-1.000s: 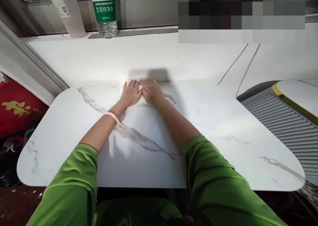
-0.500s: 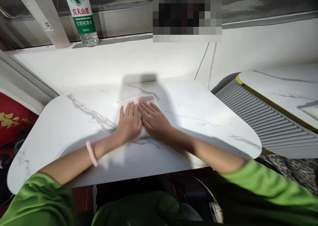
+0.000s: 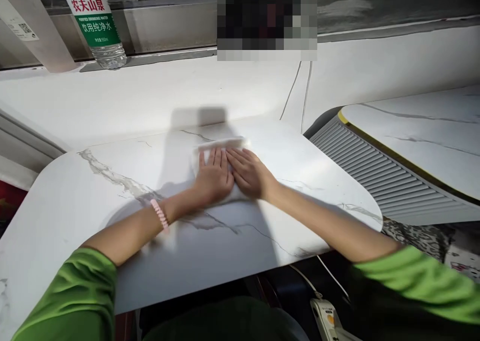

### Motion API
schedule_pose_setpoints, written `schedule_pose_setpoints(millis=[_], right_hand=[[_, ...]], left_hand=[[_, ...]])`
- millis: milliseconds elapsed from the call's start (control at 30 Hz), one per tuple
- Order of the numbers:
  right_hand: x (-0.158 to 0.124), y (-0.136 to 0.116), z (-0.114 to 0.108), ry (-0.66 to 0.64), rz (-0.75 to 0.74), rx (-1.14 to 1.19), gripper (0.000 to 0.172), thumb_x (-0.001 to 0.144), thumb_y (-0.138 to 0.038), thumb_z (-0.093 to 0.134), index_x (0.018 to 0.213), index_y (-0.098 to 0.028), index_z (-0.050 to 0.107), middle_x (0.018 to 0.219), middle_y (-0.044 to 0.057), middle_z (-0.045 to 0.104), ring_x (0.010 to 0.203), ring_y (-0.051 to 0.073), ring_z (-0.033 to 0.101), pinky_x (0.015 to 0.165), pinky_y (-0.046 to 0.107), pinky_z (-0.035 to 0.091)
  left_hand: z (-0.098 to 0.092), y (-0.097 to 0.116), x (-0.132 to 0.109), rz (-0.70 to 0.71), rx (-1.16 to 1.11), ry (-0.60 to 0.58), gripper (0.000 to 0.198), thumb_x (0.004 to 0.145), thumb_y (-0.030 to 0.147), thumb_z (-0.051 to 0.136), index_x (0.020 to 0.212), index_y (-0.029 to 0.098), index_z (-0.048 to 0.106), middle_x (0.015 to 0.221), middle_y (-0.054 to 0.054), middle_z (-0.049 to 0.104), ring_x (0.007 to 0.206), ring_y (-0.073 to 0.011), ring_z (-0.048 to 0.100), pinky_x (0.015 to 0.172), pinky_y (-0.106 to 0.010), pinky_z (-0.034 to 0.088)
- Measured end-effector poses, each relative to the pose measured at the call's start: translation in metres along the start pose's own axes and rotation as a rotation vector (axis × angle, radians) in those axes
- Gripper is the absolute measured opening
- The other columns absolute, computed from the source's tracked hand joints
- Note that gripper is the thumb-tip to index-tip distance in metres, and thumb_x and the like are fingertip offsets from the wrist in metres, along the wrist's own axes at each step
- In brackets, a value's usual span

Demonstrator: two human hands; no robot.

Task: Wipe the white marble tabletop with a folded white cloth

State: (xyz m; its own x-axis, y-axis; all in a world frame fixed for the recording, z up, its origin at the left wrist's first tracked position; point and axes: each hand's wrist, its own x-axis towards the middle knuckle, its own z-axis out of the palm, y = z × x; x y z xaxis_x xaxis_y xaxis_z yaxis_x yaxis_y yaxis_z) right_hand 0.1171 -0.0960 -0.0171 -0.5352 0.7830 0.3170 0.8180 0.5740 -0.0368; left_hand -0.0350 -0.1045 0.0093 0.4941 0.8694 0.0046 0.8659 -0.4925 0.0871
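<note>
A white cloth [image 3: 221,143] lies flat on the white marble-patterned table [image 3: 123,221]; whether it is fabric or a paper wipe I cannot tell. My left hand [image 3: 213,176] rests palm down on it, fingers stretched out and pointing to the far edge. Beside it, thumbs touching or nearly so, my right hand [image 3: 249,171] also lies flat on the cloth. Most of the cloth is hidden beneath both hands. A pink coiled band [image 3: 160,214] circles my left wrist.
On the ledge behind the table stand a water bottle [image 3: 99,31] and a frosted, labelled container [image 3: 41,36]. To the right is another table with a ribbed grey side [image 3: 360,176]. A white power strip [image 3: 325,318] with cords shows below the table's front edge.
Both hands have slid to the right across the table, and the cloth has moved along under them. The camera view has also shifted slightly to the right.
</note>
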Motion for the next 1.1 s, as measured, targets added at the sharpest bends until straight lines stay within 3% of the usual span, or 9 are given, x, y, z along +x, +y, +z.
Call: schedule_pose_setpoints(millis=[133,233,367,500,667,833,1000,1100], right_hand=[[0.061,0.031,0.016,-0.014,0.053,0.044,0.056,0.088,-0.016,0.032,0.141,-0.003,0.046,0.147,0.016,0.048,0.137,0.027,0.042,0.114,0.047,0.029],[0.086,0.040,0.022,-0.003,0.091,0.072,0.056,0.088,-0.014,0.031,0.142,-0.005,0.045,0.148,0.014,0.047,0.137,0.023,0.041,0.115,0.043,0.027],[0.092,0.040,0.022,0.012,0.120,0.105,0.055,0.089,-0.015,0.032,0.142,-0.007,0.045,0.148,0.012,0.047,0.139,0.023,0.039,0.116,0.043,0.026],[0.076,0.033,0.017,0.018,0.128,0.110,0.054,0.092,-0.018,0.031,0.143,-0.007,0.045,0.149,0.013,0.045,0.140,0.024,0.038,0.117,0.045,0.026],[0.020,0.028,0.001,-0.024,0.013,0.090,0.055,0.093,-0.021,0.030,0.143,-0.002,0.042,0.150,0.018,0.042,0.141,0.027,0.036,0.117,0.048,0.027],[-0.072,0.036,-0.031,0.001,0.011,0.104,0.055,0.092,-0.023,0.035,0.146,-0.013,0.040,0.150,0.015,0.043,0.142,0.026,0.036,0.116,0.054,0.030],[-0.144,0.062,-0.062,-0.082,0.157,0.096,0.050,0.092,-0.023,0.031,0.140,-0.018,0.047,0.146,0.013,0.049,0.139,0.024,0.042,0.117,0.053,0.032],[-0.160,0.081,-0.064,-0.026,0.194,0.101,0.050,0.090,-0.023,0.033,0.138,-0.022,0.048,0.144,0.011,0.051,0.137,0.024,0.044,0.116,0.053,0.033]], left_hand=[[0.000,-0.033,0.055,-0.075,0.010,0.049,0.059,0.097,0.023,0.025,0.150,-0.002,0.025,0.158,-0.019,0.023,0.148,-0.0266,0.019,0.120,-0.050,0.010],[0.004,-0.049,0.077,-0.120,0.009,0.125,0.057,0.097,0.021,0.026,0.149,0.000,0.029,0.157,-0.018,0.028,0.147,-0.0262,0.023,0.120,-0.051,0.013],[0.006,-0.053,0.082,-0.139,-0.003,0.183,0.056,0.096,0.022,0.026,0.149,0.001,0.031,0.156,-0.017,0.031,0.146,-0.0262,0.026,0.119,-0.051,0.015],[0.004,-0.042,0.067,-0.143,-0.002,0.164,0.056,0.097,0.022,0.025,0.149,0.001,0.030,0.157,-0.017,0.027,0.147,-0.0256,0.024,0.120,-0.051,0.015],[0.003,0.003,0.028,-0.130,0.010,0.130,0.058,0.097,0.025,0.027,0.149,-0.001,0.029,0.158,-0.020,0.024,0.148,-0.0278,0.020,0.120,-0.052,0.011],[0.013,0.081,-0.004,-0.048,-0.063,0.105,0.061,0.098,0.033,0.028,0.149,0.001,0.032,0.156,-0.020,0.027,0.147,-0.0328,0.019,0.118,-0.058,0.014],[0.022,0.157,-0.002,0.111,-0.044,0.173,0.064,0.094,0.034,0.036,0.145,-0.005,0.038,0.155,-0.023,0.030,0.147,-0.0359,0.016,0.121,-0.055,0.012],[0.025,0.180,0.010,0.107,-0.051,0.176,0.064,0.094,0.033,0.036,0.144,-0.006,0.039,0.153,-0.025,0.034,0.146,-0.0365,0.023,0.121,-0.056,0.013]])
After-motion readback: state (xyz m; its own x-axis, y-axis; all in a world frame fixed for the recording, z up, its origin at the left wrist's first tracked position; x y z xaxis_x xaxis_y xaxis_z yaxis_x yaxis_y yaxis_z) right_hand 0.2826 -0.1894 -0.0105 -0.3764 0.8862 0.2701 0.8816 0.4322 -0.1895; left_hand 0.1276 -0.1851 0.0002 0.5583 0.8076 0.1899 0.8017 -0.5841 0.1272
